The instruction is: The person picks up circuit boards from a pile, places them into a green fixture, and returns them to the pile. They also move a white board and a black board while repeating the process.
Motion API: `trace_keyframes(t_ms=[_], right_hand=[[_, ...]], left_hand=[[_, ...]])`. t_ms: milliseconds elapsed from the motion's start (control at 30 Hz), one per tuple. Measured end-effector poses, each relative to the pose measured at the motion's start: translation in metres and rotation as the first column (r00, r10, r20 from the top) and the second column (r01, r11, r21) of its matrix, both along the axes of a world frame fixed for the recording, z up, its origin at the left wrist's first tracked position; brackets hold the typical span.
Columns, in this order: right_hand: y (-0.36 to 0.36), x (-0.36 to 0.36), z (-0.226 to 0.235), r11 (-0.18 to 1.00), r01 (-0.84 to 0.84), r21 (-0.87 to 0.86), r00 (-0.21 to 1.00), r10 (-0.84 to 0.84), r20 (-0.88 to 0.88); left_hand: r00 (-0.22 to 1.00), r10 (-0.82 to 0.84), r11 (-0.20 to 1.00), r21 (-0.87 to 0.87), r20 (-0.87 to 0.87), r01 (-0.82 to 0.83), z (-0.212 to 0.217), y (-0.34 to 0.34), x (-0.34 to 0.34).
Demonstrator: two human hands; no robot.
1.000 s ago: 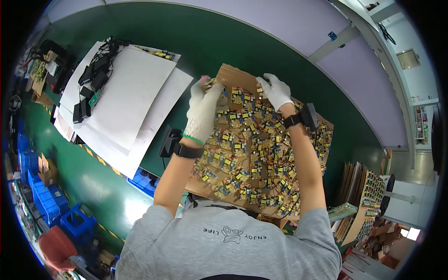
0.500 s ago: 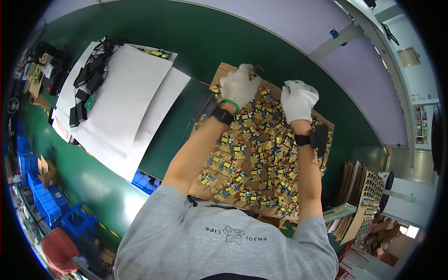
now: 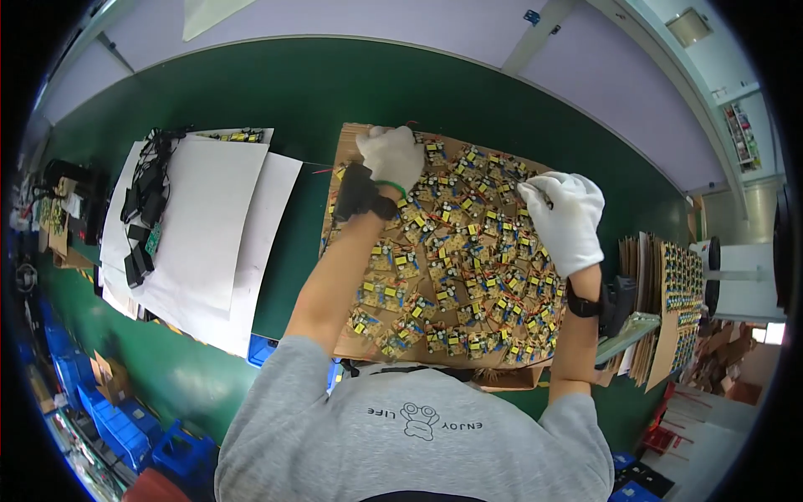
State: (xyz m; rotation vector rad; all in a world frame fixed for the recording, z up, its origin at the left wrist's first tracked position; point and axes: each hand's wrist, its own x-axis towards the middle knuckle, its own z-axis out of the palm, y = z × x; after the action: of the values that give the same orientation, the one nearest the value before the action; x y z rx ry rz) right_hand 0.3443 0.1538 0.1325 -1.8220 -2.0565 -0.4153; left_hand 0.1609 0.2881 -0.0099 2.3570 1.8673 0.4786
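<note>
Small tan circuit boards (image 3: 468, 276) with yellow and blue parts and thin wires lie crowded over a cardboard sheet (image 3: 350, 151). My left hand (image 3: 391, 156), in a white glove, is over the sheet's far left corner, its fingers curled down among the boards. A bit of red wire shows just past it; what the fingers grip is hidden. Over the sheet's far right side is my right hand (image 3: 567, 216), also gloved. Its fingers are closed, with something thin and dark at the fingertips, too small to name.
Large white sheets (image 3: 201, 226) lie on the green table (image 3: 284, 92) at left, with black adapters and cables (image 3: 146, 201) on top. Upright cardboard sheets with boards (image 3: 661, 301) stand at the right. Blue crates (image 3: 117, 427) are on the floor at lower left.
The whole view has shifted. My right hand has moved outward to the right and nearer me, now turned with its fingers closed. My left hand stays by the far left corner.
</note>
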Motion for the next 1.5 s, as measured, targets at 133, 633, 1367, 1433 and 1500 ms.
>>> trace_keyframes(t_ms=[133,633,1367,1433,1500], right_hand=[[-0.028,-0.020,0.061,0.947,-0.259,-0.193,0.966,0.248,-0.080],[-0.122,-0.097,0.129,0.694,-0.704,-0.150,0.703,0.711,-0.012],[-0.180,-0.064,0.125,0.630,-0.748,0.207,0.626,0.774,-0.094],[-0.189,-0.044,0.118,0.644,-0.735,0.214,0.631,0.764,-0.134],[-0.206,-0.015,0.097,0.706,-0.682,0.189,0.668,0.707,-0.231]], left_hand=[[0.996,-0.083,0.987,-0.138,-0.023,0.079,0.007,0.002,-0.010],[0.965,-0.015,0.914,0.395,0.260,-0.092,0.036,-0.051,-0.038],[0.885,-0.305,0.940,0.261,0.351,0.220,0.135,-0.180,-0.004],[0.937,-0.194,0.976,0.152,0.290,0.155,0.132,-0.188,-0.003],[0.953,-0.118,0.988,0.133,0.280,0.083,0.125,-0.201,-0.001]])
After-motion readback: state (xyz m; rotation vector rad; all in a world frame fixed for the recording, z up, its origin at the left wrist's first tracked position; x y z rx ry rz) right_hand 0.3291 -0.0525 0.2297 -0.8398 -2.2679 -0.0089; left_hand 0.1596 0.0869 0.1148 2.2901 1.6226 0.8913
